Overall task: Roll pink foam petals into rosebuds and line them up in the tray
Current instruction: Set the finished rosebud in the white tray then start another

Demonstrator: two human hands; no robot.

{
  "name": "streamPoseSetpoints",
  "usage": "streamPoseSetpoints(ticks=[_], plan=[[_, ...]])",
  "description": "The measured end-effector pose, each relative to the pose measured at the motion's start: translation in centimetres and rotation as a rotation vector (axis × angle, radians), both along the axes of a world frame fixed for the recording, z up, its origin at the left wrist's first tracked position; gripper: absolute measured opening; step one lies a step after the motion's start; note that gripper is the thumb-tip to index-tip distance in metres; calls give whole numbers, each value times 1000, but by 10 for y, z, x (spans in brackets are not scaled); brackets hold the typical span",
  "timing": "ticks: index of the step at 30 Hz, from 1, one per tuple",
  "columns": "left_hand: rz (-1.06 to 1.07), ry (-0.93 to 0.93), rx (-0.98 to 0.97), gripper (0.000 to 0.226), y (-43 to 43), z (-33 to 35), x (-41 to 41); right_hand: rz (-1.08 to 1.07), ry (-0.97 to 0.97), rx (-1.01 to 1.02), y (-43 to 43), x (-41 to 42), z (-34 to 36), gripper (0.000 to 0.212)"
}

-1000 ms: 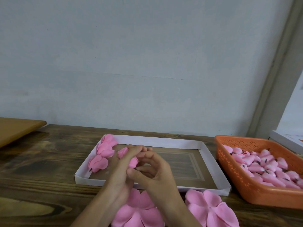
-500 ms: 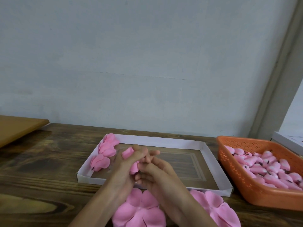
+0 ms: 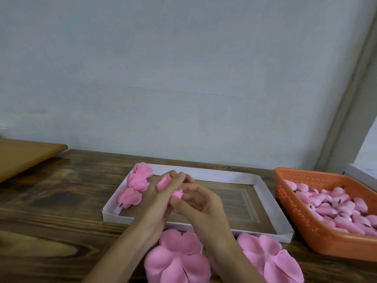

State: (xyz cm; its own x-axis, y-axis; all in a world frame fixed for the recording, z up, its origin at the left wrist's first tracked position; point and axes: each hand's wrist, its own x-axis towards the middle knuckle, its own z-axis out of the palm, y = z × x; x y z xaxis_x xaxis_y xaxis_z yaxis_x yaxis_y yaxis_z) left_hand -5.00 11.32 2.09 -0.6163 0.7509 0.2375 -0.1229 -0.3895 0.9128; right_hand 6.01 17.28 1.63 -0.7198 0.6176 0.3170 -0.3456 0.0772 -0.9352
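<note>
My left hand and my right hand meet above the white tray, fingers curled round one pink foam bud. Its pink shows above my left fingers and again between the two hands. Three finished rosebuds lie in a column along the tray's left wall. Two flat pink petal pieces, one under my wrists and one to its right, lie on the wooden table in front of the tray.
An orange perforated basket full of small pink foam buds stands right of the tray. A lighter wooden board juts in at the far left. A grey wall rises just behind the table. A white ledge shows at the right edge.
Both hands stayed over the tray, working the bud; the fingers have shifted round it and the pink piece between the hands has turned slightly.
</note>
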Motion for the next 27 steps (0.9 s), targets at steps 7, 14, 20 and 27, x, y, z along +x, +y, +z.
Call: streamPoseSetpoints(ticks=[7, 14, 20, 27], plan=[[-105, 479, -189, 24, -26, 15, -43, 43, -76, 24, 11, -2, 11, 17], [-156, 558, -465, 30, -47, 33, -91, 9, -388, 89, 4, -39, 13, 27], [-153, 582, -833, 43, -54, 48, -129, 196, -644, 348, -6, -77, 18, 20], [-234, 957, -1165, 34, -42, 43, -138, 48, -611, 269, 7, -65, 28, 21]])
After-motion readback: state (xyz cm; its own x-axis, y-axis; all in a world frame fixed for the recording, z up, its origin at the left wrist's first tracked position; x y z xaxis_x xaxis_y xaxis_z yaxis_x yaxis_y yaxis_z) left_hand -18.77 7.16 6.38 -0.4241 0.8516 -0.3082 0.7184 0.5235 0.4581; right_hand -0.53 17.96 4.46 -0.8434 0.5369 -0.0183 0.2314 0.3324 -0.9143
